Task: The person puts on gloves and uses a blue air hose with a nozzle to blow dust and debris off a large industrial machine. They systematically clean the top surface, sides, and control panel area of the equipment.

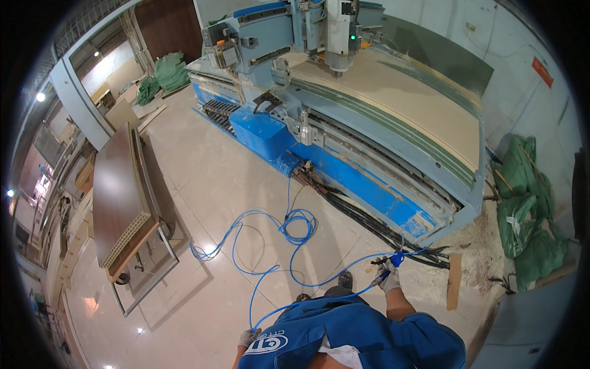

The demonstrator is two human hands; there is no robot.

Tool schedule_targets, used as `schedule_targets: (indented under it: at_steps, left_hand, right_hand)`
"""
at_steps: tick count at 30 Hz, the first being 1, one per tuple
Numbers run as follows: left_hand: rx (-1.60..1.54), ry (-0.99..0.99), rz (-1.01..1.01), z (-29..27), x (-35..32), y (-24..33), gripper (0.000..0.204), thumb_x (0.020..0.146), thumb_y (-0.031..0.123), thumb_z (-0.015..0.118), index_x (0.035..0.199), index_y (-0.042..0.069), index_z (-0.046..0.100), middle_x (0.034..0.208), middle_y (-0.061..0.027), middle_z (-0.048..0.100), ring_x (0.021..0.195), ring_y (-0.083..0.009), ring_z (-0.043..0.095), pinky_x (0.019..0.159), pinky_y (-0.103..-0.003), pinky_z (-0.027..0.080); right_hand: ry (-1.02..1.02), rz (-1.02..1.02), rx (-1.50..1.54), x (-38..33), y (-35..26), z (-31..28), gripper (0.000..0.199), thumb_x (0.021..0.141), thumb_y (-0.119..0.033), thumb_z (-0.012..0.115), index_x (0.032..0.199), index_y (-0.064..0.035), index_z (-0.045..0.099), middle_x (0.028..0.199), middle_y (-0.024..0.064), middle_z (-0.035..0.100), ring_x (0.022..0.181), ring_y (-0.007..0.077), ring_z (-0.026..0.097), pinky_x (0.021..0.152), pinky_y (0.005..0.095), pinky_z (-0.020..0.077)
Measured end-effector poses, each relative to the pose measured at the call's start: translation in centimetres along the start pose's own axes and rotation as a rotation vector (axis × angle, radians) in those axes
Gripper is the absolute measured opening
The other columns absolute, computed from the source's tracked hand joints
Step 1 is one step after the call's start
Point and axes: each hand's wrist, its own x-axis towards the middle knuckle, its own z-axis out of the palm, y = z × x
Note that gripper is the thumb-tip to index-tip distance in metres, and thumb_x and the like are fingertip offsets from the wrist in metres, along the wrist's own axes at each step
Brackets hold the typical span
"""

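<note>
An air gun is gripped in the right hand and blue hose in the left hand, fingers closed; aiming at floor sawdust is judged next.

Small red rectangular sign — high on the right wall.

The big routing machine stands far and to the right, with a flat sheet lying on its bed and the cutting head above the sheet's far end. Stuffed sacks sit right of the machine, against the wall. A stack of boards rests on a cart at the left. On the floor between them lies a looped air hose, running near to the right hand and the left hand. More sacks lie far left.
</note>
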Motion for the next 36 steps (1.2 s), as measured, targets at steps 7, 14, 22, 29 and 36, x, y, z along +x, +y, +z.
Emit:
schedule_targets:
  at_steps: [7,14,22,29,36]
  left_hand:
    - [-0.231,-0.035,0.058,-0.7,0.5,-0.8,0.040,0.086,0.042,0.057,0.093,0.004,0.068,0.076,-0.0162,0.068,0.074,-0.0261,0.067,0.067,-0.037,0.050]
    - [-0.334,-0.016,0.042,-2.6,-0.8,-0.1,0.037,0.087,0.038,0.058,0.094,0.003,0.067,0.073,-0.0138,0.068,0.066,-0.0228,0.067,0.062,-0.034,0.050]
    - [-0.368,-0.041,0.014,-2.0,-0.2,-1.3,0.035,0.086,0.035,0.061,0.097,0.002,0.068,0.074,-0.0086,0.067,0.065,-0.0169,0.063,0.060,-0.030,0.048]
    - [-0.428,-0.044,0.100,-0.8,2.2,-4.2,0.030,0.086,0.030,0.059,0.100,0.005,0.069,0.076,-0.0060,0.067,0.066,-0.0141,0.061,0.061,-0.029,0.048]
    - [-0.278,-0.023,0.006,-1.6,1.1,-2.8,0.030,0.086,0.032,0.058,0.095,0.005,0.069,0.077,-0.0091,0.068,0.067,-0.0176,0.065,0.062,-0.032,0.049]
  right_hand:
    - [0.002,0.126,-0.071,-1.6,0.2,-0.6,0.016,0.089,-0.020,0.062,0.105,-0.0155,0.061,0.091,0.0102,0.066,0.053,0.0079,0.049,0.046,0.0213,0.0413]
    - [0.060,0.195,-0.065,-2.2,1.6,-1.8,0.015,0.088,-0.022,0.064,0.100,-0.0133,0.061,0.079,0.0068,0.062,0.049,0.0084,0.046,0.045,0.0210,0.0386]
    - [0.152,0.158,-0.101,-2.1,2.8,-2.9,0.017,0.087,-0.027,0.065,0.090,-0.0108,0.060,0.067,0.0047,0.057,0.046,0.0114,0.047,0.042,0.0235,0.0390]
    - [0.170,0.079,-0.229,-1.6,3.6,-3.4,0.019,0.087,-0.030,0.064,0.091,-0.0124,0.058,0.072,0.0065,0.060,0.054,0.0183,0.054,0.043,0.0275,0.0432]
    - [0.298,0.117,-0.358,-2.0,3.7,-4.4,0.022,0.086,-0.034,0.063,0.091,-0.0135,0.056,0.080,0.0092,0.062,0.056,0.0194,0.054,0.044,0.0300,0.0441]
